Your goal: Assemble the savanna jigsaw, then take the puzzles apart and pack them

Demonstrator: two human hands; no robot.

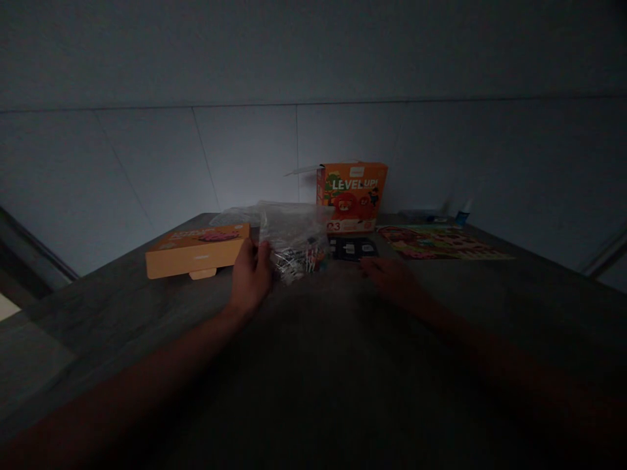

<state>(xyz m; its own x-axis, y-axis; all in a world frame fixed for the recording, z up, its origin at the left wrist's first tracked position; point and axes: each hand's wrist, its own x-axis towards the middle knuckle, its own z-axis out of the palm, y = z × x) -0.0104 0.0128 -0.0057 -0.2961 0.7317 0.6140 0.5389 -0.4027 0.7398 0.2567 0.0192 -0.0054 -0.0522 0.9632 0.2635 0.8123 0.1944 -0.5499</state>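
Observation:
My left hand (pixel 251 274) is closed on the left edge of a clear plastic bag (pixel 294 225). Small white, black and coloured pieces (pixel 298 259) show through the lower part of the bag. To the right, my right hand (pixel 392 279) is held low with its fingers drawn together. Its fingertips are by the near edge of a flat black sheet (pixel 353 249) with pale markings. Whether they grip anything is too dark to make out.
An orange flat box (pixel 196 258) with a front flap lies left. Behind the bag stands an orange "LEVEL UP!" box (pixel 351 196). A colourful printed sheet (pixel 441 242) lies right, with a small blue-and-white bottle (pixel 462 214) beyond it. A wall (pixel 245 150) closes off the back.

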